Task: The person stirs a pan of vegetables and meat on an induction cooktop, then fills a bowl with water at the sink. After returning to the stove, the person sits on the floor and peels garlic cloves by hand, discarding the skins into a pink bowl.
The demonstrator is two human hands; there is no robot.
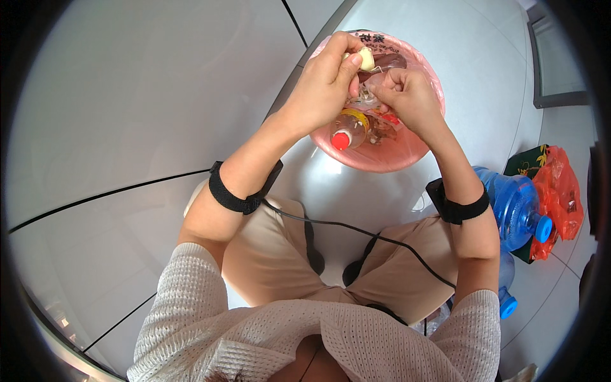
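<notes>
My left hand [334,71] grips a small pale-yellow piece of food [366,58], perhaps a vegetable, between thumb and fingers. Close to its right side, my right hand [405,95] is curled, thumb near the bent fingers. A thin whitish strand [378,69] hangs between the piece and the right hand; whether those fingers pinch it is not clear. Both hands are above a round waste bin lined with a pink plastic bag [386,160]. Inside the bin lie a clear plastic bottle with a red cap [341,141], crumpled wrappers and scraps [382,130].
Large blue water jugs [513,205] stand on the floor to the right, beside a red plastic bag [558,196] and a dark green bag [522,160]. A black cable [339,223] crosses my lap between the arm straps. A grey panel [143,105] is at left.
</notes>
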